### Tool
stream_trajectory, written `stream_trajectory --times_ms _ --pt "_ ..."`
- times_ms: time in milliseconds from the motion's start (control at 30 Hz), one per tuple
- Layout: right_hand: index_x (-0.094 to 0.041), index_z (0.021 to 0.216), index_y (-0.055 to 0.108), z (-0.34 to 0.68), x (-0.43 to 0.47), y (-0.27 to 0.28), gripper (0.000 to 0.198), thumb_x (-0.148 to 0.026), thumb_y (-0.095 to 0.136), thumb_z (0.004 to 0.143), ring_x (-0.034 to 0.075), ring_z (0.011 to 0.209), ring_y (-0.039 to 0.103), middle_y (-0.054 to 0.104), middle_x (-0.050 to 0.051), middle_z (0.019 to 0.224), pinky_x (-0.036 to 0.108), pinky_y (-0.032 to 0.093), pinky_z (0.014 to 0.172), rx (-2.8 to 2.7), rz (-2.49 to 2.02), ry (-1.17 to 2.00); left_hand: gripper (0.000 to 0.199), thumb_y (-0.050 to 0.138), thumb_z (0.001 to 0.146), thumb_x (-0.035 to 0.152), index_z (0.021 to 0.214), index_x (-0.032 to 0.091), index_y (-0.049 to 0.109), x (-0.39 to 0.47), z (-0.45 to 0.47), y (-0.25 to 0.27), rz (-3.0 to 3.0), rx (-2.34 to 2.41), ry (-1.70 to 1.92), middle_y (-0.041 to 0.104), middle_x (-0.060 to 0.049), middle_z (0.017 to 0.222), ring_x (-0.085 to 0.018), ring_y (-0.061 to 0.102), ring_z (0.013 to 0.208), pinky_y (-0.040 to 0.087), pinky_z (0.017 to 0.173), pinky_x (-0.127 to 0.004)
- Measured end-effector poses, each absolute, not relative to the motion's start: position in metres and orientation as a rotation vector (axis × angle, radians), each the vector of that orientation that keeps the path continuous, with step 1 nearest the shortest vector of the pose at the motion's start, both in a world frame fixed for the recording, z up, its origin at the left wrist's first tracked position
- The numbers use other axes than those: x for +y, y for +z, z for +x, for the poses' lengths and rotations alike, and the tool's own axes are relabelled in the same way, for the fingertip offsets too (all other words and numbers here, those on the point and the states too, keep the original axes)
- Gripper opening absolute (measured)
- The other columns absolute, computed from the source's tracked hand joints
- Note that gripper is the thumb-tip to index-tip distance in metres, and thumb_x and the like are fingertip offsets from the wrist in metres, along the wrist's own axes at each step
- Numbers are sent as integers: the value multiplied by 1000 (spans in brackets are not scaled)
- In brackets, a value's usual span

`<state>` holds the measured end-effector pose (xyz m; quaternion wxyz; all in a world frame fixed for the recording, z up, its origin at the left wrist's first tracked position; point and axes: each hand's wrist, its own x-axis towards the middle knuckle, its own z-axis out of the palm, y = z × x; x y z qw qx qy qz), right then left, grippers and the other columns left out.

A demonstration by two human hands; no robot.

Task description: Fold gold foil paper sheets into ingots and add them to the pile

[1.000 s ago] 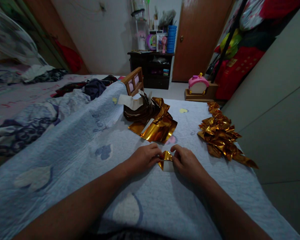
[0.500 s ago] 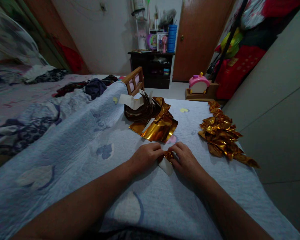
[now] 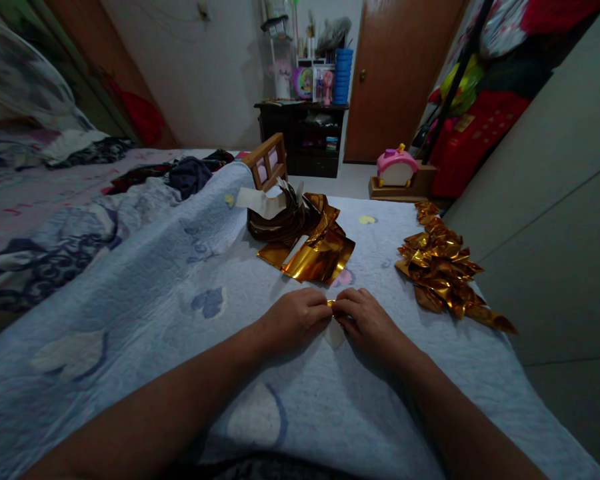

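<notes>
Between my hands is a small sheet of gold foil paper (image 3: 335, 335), its pale back facing up at the near corner and a strip of gold showing at the far edge. My left hand (image 3: 300, 316) pinches its left side, and my right hand (image 3: 361, 320) pinches its right side. The fingertips almost meet and hide most of the sheet. Just beyond lies a stack of gold foil paper (image 3: 313, 257), fanned and curled, with some white backs showing. Off to the right sits a heap of folded gold foil pieces (image 3: 443, 267).
A pale blue quilt (image 3: 180, 373) with heart shapes covers the bed under everything. Crumpled clothes (image 3: 190, 177) lie at the left. Past the bed's far end stand a wooden rail (image 3: 267, 163), a dark cabinet (image 3: 303, 137) and a pink toy (image 3: 397, 167). A white panel (image 3: 555, 220) borders the right.
My fingers have drawn closer together over the foil paper. The gold at its far edge now shows as a narrow strip, and less of the pale back is visible.
</notes>
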<state>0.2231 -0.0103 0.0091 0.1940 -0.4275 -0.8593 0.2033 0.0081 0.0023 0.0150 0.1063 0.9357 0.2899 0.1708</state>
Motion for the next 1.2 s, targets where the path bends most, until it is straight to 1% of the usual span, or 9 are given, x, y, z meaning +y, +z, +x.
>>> stream_trajectory --times_ms 100,200,400,533,633,733,867,1033,1200 --pt "-19 104 72 224 -11 10 19 -9 59 94 23 96 54 68 8 105 40 44 88 -2399 -1188 582 20 67 92 25 108 14 69 -1 5 22 2751 735 428 69 -10 109 -23 63 99 52 86 -35" --pt "-19 106 72 224 -12 12 22 -8 57 94 23 97 54 68 8 107 41 44 89 -2391 -1174 611 25 73 88 30 107 15 68 -4 4 29 2743 750 355 68 -10 112 -25 62 100 52 87 -37" --pt "-18 107 68 228 -17 23 29 -5 53 87 25 101 51 64 10 110 43 43 93 -2426 -1174 682 16 73 88 28 96 16 65 -9 7 30 2777 802 302 69 -9 115 -25 63 100 53 85 -37" --pt "-20 115 63 232 -21 31 45 -6 58 72 27 109 48 59 11 121 46 41 99 -2512 -1156 733 14 71 90 28 97 16 67 -10 9 26 2812 787 338 70 -9 118 -25 64 101 54 86 -38" --pt "-20 116 62 233 -22 33 49 -9 59 68 29 112 47 57 12 124 47 40 101 -2552 -1156 742 11 69 92 27 92 16 67 -10 10 26 2816 787 344 70 -9 116 -23 64 98 54 85 -37" --pt "-18 116 62 232 -22 33 49 -10 58 68 28 112 47 57 12 124 46 40 101 -2549 -1188 731 9 68 93 25 93 16 67 -8 9 27 2790 782 346 70 -9 116 -23 64 98 53 86 -36" --pt "-17 116 64 230 -22 32 45 -10 58 72 27 111 48 59 12 122 44 40 102 -2528 -1186 727 18 71 91 33 99 17 67 -5 5 26 2737 744 379 69 -9 115 -24 63 101 52 88 -36" --pt "-19 115 65 230 -22 34 40 -9 59 76 25 108 49 62 10 119 43 41 99 -2494 -1143 713 22 72 89 35 102 18 66 -5 4 25 2682 761 380 69 -9 114 -24 63 102 51 88 -36" --pt "-20 114 65 230 -21 32 40 -8 58 77 26 106 51 63 10 116 43 42 97 -2470 -1098 698 16 69 90 30 100 17 66 -11 11 24 2725 839 412 70 -8 108 -24 64 99 52 85 -36"
